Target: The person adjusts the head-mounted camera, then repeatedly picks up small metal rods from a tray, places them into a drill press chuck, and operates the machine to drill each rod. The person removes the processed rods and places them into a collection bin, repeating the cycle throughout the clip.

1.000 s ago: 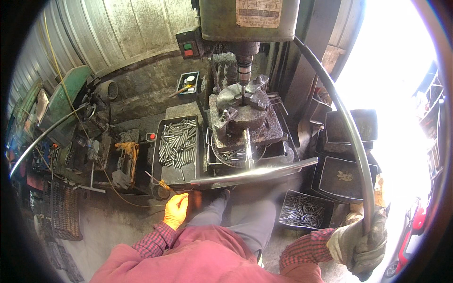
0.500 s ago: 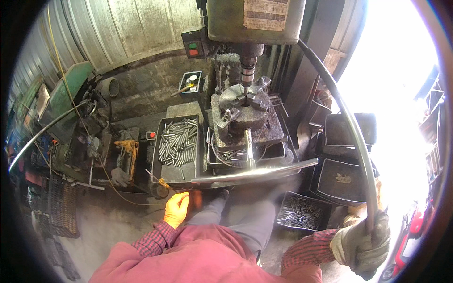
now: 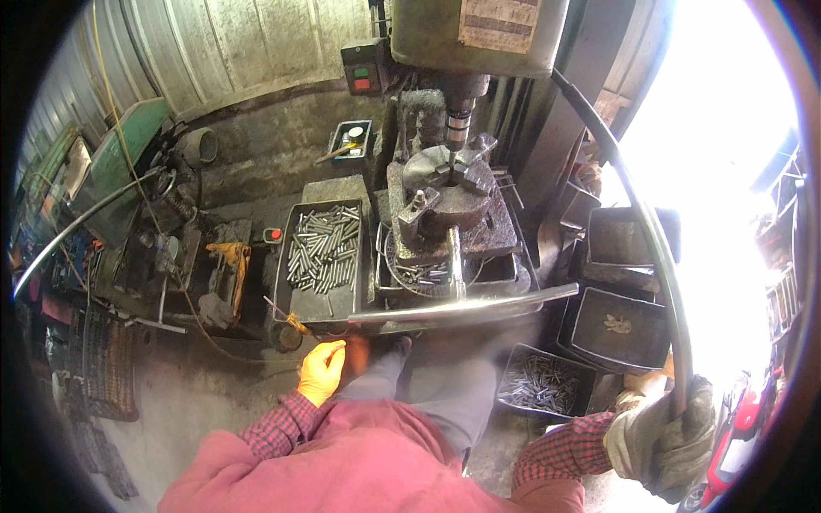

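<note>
My right hand (image 3: 663, 440), in a grey-white work glove, is wrapped round the lower end of a long curved metal lever (image 3: 658, 248) of the drill press (image 3: 475, 38). The drill chuck (image 3: 458, 128) points its bit down into the centre of a round jawed chuck (image 3: 449, 175) on the machine table. My left hand (image 3: 321, 374), in an orange glove, is held in front of my lap with its fingers pressed together; whatever they may hold is hidden. It is nearest to the front edge of a tray (image 3: 328, 303) of short metal pins (image 3: 323, 248).
A shiny horizontal bar (image 3: 466, 305) crosses before the machine table. Beside my right leg stands a bin (image 3: 547, 380) of metal pins, with dark trays (image 3: 620, 329) beyond it. A switch box (image 3: 363, 68) and a small box with a brush (image 3: 349, 141) are behind.
The whole view has shifted slightly. Both hands keep nearly the same pose, the right still on the lever.
</note>
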{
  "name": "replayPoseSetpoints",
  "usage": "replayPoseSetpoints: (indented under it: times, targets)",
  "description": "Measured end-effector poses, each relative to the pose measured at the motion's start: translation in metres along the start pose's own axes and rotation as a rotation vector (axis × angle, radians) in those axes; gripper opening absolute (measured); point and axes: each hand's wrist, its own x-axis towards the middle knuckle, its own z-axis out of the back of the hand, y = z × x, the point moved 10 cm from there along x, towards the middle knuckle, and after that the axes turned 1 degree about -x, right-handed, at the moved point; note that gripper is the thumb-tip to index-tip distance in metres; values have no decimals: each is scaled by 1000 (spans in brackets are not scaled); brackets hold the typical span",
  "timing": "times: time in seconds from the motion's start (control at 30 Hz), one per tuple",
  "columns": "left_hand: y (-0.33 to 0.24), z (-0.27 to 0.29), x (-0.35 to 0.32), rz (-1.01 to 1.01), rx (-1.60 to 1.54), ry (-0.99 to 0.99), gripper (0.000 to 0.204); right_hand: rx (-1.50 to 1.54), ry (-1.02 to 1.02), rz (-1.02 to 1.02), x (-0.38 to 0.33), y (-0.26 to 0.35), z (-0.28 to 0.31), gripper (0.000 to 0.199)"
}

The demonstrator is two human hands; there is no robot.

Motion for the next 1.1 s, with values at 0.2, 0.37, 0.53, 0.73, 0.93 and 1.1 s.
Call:
replayPoseSetpoints:
  times: [0.2,0.37,0.53,0.73,0.93,1.1]
  targets:
    - [-6,0,4,-24,18,-10,20,-91,-221,82,-14,27,32,37]
    - [-10,2,4,-24,4,-15,19,-60,-318,148,8,28,43,37]
    - [-8,2,-2,12,-6,-17,21,15,-201,113,22,19,40,36]
    - [-4,0,-3,39,1,0,21,3,-120,69,25,21,38,29]
    - [-5,-1,1,6,-6,-15,21,-21,-190,190,16,30,44,33]
    - [-5,-5,1,6,-2,-5,21,6,-125,102,-5,26,27,34]
